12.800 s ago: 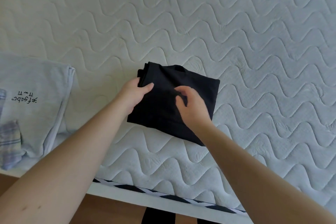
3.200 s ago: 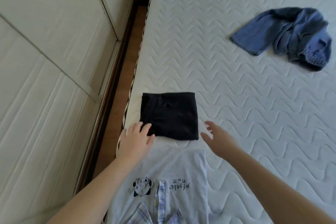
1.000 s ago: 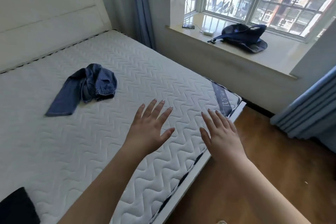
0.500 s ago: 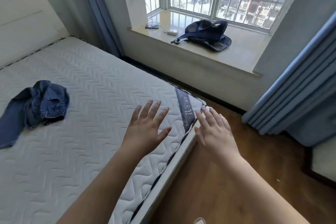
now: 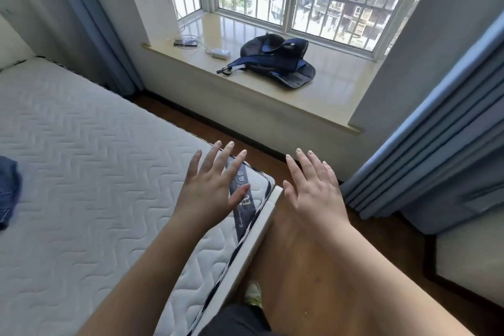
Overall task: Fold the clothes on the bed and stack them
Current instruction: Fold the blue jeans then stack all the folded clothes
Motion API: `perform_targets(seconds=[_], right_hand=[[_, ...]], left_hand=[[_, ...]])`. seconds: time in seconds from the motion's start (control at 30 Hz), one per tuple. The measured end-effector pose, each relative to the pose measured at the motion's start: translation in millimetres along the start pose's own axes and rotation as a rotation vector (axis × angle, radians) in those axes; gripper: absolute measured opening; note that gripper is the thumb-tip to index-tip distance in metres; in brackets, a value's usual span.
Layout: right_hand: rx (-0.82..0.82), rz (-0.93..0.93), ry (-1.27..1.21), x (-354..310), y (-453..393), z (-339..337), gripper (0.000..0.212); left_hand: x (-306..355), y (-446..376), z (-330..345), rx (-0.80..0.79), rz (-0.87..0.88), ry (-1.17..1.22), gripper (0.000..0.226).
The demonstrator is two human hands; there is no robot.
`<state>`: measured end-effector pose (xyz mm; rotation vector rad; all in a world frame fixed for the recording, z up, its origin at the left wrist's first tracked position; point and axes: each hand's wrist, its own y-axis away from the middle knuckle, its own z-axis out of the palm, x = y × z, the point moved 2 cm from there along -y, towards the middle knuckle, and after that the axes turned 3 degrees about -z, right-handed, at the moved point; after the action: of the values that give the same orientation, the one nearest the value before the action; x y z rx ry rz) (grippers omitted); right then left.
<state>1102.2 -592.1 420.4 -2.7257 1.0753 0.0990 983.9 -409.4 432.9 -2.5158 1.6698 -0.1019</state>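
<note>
**Both hands empty at the bed's corner**

The left hand (image 5: 211, 188) and right hand (image 5: 313, 191) are held out with fingers spread, holding nothing. The left is over the mattress (image 5: 81, 172) corner, the right over the floor (image 5: 381, 240). Blue jeans (image 5: 8, 194) lie at the far left edge.

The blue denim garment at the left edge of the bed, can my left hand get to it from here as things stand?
Probably not without moving. The left hand hovers open over the mattress corner, and the denim garment lies far across the mattress at the frame's left edge. Nothing lies between them; distance is the only obstacle.
</note>
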Motion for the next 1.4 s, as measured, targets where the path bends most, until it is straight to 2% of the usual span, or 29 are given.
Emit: perform_targets(seconds=[0.13,0.3,0.43,0.63,0.87,1.03,1.2,1.4], right_hand=[[-0.033,0.015,0.032,28.0,-50.6,-1.8,0.055],[-0.075,0.008,0.036,54.6,-105.3,5.7,0.056],[-0.086,-0.036,0.025,75.7,-150.3,16.4,0.056],[-0.105,-0.076,0.004,139.1,-230.4,34.2,0.058],[-0.144,-0.170,-0.029,238.4,-320.6,31.6,0.059],[-0.202,-0.226,0.013,296.7,-388.8,35.8,0.057],[-0.228,-0.317,-0.025,292.2,-451.0,56.7,0.058],[-0.213,-0.478,0.034,241.8,-523.4,79.9,0.060]], left_hand=[[7.7,-60.8,8.6,-0.006,-0.004,0.062,0.065],[9.9,-120.9,12.9,-0.011,0.026,0.041,0.063],[10.7,-163.8,32.7,-0.041,-0.014,0.037,0.063],[47.5,-244.1,54.7,-0.062,-0.031,0.040,0.062],[73.2,-346.3,78.6,-0.087,-0.278,0.074,0.070],[81.0,-404.8,85.2,-0.107,-0.383,0.032,0.072],[72.9,-437.5,88.1,-0.110,-0.447,-0.052,0.070],[30.2,-456.1,96.9,-0.115,-0.569,-0.180,0.067]])
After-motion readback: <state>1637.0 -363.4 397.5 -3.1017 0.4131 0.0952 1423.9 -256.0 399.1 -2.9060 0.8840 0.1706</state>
